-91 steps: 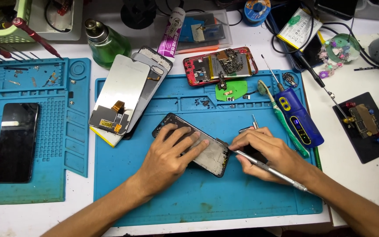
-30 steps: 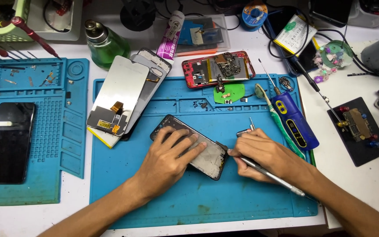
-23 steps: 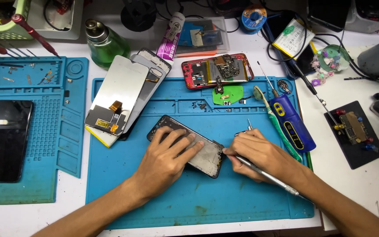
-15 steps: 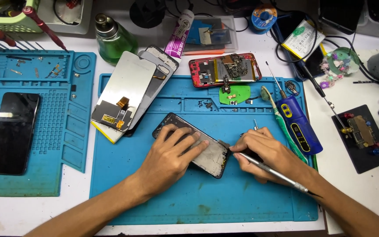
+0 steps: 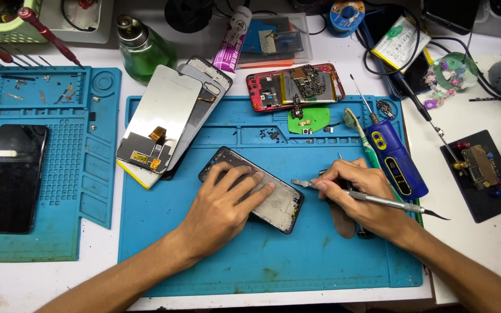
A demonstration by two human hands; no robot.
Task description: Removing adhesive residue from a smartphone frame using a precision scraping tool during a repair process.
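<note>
Showing a phone repair seen from above: the left hand (image 5: 224,200) lies flat, fingers spread, pressing on an opened dark phone frame (image 5: 273,200) that rests tilted near the middle of the large blue work mat (image 5: 262,261), which covers the centre of the white table (image 5: 476,243). The right hand (image 5: 366,194) pinches a slim metal pry tool (image 5: 378,200) between thumb and fingertips, the flat tip pointing left, just beside the frame's right end and apart from the left fingers; whether the tip touches the frame cannot be told. Toward the mat's far left corner a stack of detached display panels (image 5: 160,124) lies with its silver back up. At the far edge of the mat sits a red phone body (image 5: 294,87) with its boards exposed, a green disc (image 5: 308,119) just in front of it. A blue electric screwdriver (image 5: 395,165) lies near the mat's right edge, just beyond the right hand. A second blue mat (image 5: 59,174) at the table's left edge carries a black phone (image 5: 13,174). A green glass bottle (image 5: 143,49) stands near the far edge, and a small black pad (image 5: 482,174) with a circuit board lies toward the right edge
</note>
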